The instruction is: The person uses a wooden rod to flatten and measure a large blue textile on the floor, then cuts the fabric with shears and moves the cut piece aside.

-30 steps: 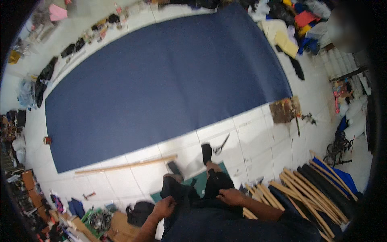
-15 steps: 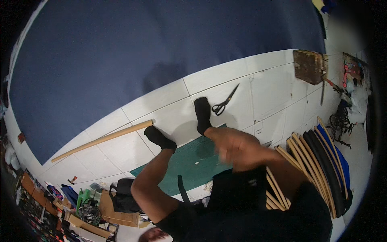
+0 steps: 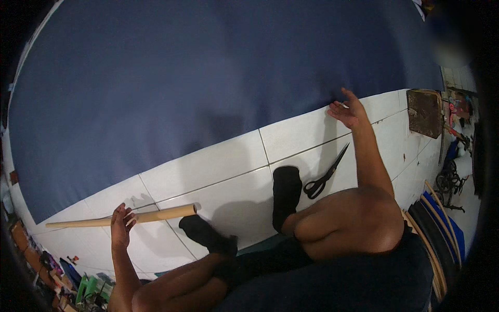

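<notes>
A wide sheet of dark blue fabric (image 3: 208, 67) lies spread over the white tiled floor. At its near edge on the right, my right hand (image 3: 349, 110) is held with the fingers spread and nothing in it; whether it touches the cloth I cannot tell. My left hand (image 3: 122, 223) is over a long tan cardboard tube (image 3: 166, 213), fingers apart and not wrapped round it. The tube lies along the floor, left of my socked feet. Black-handled scissors (image 3: 326, 179) rest on the tiles beside my right foot, below my right hand.
A brown, worn block (image 3: 425, 113) sits by the fabric's right corner. Several rolls and tubes (image 3: 429, 249) lean at the lower right. A green mat (image 3: 262, 243) shows partly beneath my legs. Assorted clutter (image 3: 73, 275) fills the lower left.
I have bent forward. My right hand, blurred near my knee before, now reaches out to the fabric's edge. My left hand has come out over the cardboard tube.
</notes>
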The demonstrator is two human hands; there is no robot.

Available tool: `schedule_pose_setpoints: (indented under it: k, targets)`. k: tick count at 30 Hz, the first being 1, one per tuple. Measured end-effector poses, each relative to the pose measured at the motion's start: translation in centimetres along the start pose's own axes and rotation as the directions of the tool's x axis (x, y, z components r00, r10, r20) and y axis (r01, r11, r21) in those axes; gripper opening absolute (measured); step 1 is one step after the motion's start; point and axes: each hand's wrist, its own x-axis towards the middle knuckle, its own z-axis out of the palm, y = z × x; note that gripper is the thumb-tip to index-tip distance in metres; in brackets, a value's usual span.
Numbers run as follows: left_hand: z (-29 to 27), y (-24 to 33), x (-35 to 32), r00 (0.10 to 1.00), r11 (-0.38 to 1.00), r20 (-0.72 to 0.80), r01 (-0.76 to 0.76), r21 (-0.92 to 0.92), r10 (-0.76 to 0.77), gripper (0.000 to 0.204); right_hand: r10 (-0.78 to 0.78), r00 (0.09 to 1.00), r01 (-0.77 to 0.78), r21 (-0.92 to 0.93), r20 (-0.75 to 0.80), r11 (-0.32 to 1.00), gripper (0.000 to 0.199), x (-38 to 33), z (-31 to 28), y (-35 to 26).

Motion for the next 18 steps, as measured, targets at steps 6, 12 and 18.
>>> schedule_pose_setpoints:
  k: [6, 12, 18]
  targets:
    - [1.5, -0.8, 7.7, 0.983, 0.889, -0.175, -0.132, -0.438, 0.06, 0.044, -0.122, 0.977, 0.097, 0.146, 0.172, 0.985, 0.05, 2.4, 0.8, -0.1]
    - [1.1, 0.8, 10.8, 0.939, 0.878, -0.335, -0.095, -0.47, -0.078, 0.046, -0.381, 0.834, 0.374, 0.098, 0.4, 0.922, 0.035, -0.4, 5.2, -7.2]
    - [-1.7, 1.9, 10.5, 0.89, 0.577, -0.408, -0.445, -0.685, 0.202, 0.019, -0.586, 0.685, 0.491, 0.32, 0.433, 0.81, 0.055, -8.9, 7.4, -8.9]
